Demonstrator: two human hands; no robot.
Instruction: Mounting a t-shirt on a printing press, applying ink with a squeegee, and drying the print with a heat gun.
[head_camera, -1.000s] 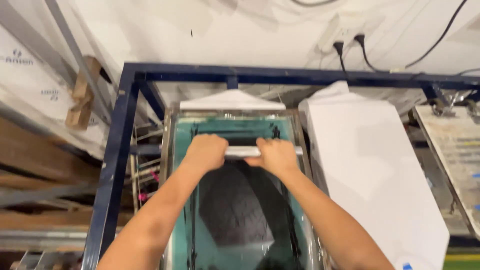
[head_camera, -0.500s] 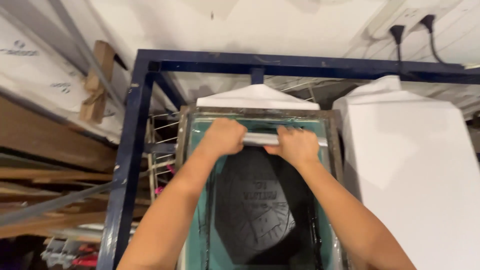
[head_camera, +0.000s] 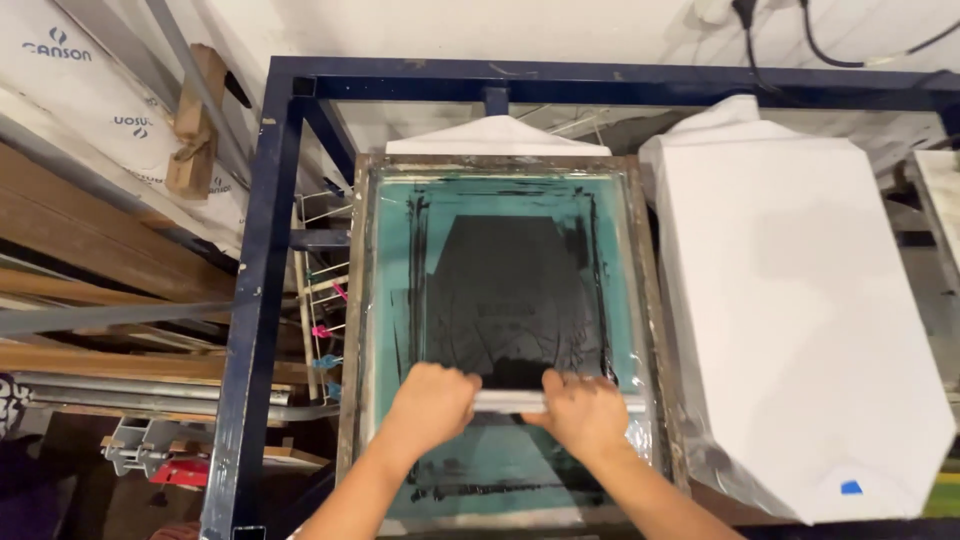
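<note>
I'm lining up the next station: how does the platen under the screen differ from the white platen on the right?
The platen under the screen is almost wholly hidden by the teal screen frame, only its pointed far end showing; the white platen on the right lies fully uncovered. The covered one has both hands, left hand and right hand, pressing a squeegee above it; the right one is untouched. Both are white, with tapered ends.

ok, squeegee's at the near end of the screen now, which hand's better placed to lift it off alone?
Probably the right hand: it grips the squeegee nearer the middle of the bar. The left hand holds its left end. Both sit on the teal screen, so the margin is small.
</note>
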